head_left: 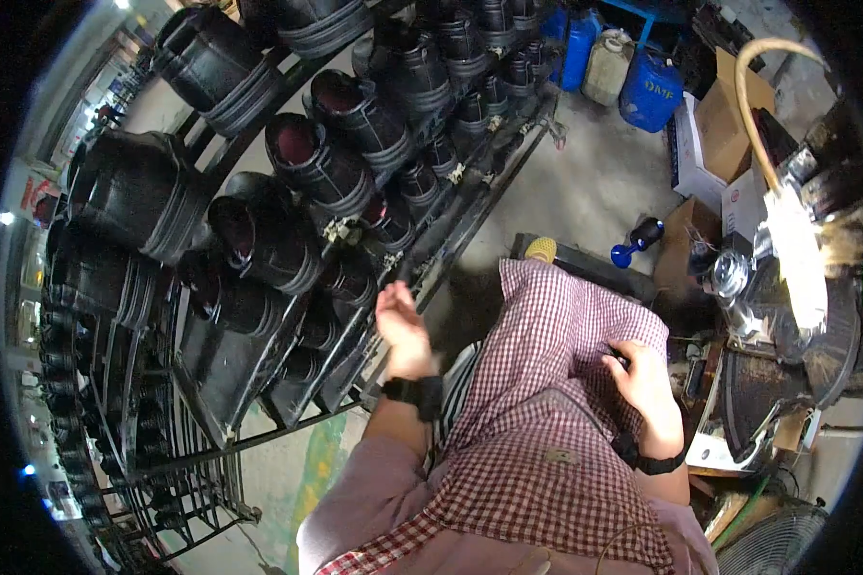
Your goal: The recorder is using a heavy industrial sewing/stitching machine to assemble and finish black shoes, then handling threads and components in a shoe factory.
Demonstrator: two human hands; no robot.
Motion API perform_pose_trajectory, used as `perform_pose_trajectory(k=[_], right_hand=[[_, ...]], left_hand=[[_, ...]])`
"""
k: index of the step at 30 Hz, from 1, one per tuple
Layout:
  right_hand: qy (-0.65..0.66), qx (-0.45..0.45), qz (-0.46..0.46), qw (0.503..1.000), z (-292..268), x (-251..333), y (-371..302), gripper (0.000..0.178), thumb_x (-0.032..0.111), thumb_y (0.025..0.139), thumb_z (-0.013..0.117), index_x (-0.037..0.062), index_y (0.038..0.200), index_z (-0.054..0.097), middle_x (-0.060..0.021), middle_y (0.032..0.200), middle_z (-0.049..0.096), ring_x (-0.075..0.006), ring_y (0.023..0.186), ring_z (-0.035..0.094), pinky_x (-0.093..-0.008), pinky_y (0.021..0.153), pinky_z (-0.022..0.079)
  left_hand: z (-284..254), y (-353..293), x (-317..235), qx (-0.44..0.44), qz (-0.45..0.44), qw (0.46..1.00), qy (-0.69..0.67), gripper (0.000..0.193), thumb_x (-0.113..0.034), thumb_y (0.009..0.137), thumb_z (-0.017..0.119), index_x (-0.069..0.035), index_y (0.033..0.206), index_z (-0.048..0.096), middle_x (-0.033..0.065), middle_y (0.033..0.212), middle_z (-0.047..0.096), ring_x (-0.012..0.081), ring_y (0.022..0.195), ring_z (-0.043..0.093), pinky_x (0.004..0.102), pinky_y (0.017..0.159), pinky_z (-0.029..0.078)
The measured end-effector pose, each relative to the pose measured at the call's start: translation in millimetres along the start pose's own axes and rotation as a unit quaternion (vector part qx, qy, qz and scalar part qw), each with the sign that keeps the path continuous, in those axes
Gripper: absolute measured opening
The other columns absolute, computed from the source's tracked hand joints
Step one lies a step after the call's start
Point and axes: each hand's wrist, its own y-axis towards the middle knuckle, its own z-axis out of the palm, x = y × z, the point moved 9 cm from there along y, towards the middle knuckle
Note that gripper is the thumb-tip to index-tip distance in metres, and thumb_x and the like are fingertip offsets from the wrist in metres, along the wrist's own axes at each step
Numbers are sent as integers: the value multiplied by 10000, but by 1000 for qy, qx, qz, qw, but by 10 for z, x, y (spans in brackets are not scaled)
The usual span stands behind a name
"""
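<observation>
My left hand (401,324) is raised beside the metal rack (288,402), close to the lower boots. Its fingers look loosely apart and nothing shows in them. Black boots (326,163) with ridged soles stand in rows on the rack's tiers, some with dark red lining at the opening. Over my lap, my right hand (638,374) is curled, with a small dark thing between thumb and fingers that I cannot make out. Dark bands circle both wrists. A red-and-white checked apron (547,374) covers my lap.
On the right stands a machine (772,316) with a bright lamp (791,259). Farther off are blue jugs (652,91), a whitish jug (607,67) and cardboard boxes (724,115). A blue-and-black object (638,241) lies beyond my foot. A fan (781,541) sits at the lower right.
</observation>
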Motion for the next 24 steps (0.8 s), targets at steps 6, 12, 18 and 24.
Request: perform_pose_trajectory(k=[6, 12, 18, 24], right_hand=[[37, 2, -39, 999, -103, 329, 375, 363, 242, 705, 779, 3, 955, 665, -168, 857, 658, -334, 816, 644, -370, 757, 506], [323, 71, 29, 943, 56, 277, 347, 276, 118, 824, 670, -17, 1061, 624, -86, 869, 667, -148, 661, 600, -290, 626, 503], [517, 71, 172, 836, 338, 400, 344, 238, 222, 935, 564, -8, 966, 618, -58, 824, 652, -125, 578, 589, -232, 492, 406], [470, -53, 118, 873, -183, -84, -33, 211, 23, 727, 654, 27, 929, 590, -39, 839, 614, -129, 728, 577, -269, 669, 472]], left_hand=[[1653, -184, -824, 120, 516, 490, 693, 550, -326, 804, 690, -61, 1248, 504, 216, 1170, 595, 404, 1002, 593, 464, 835, 480], [2042, -926, -728, 282, 541, 423, 670, 322, -349, 767, 624, -56, 636, 640, 150, 695, 621, 339, 658, 618, 432, 601, 499], [1830, -3096, -12, 546, 522, 292, 587, 358, -335, 754, 668, -110, 497, 561, 45, 529, 549, 243, 512, 579, 387, 447, 434], [1888, -3628, -104, 737, 296, 497, 349, 350, -235, 805, 671, -89, 1115, 599, 116, 1243, 554, 315, 1243, 457, 400, 1028, 362]])
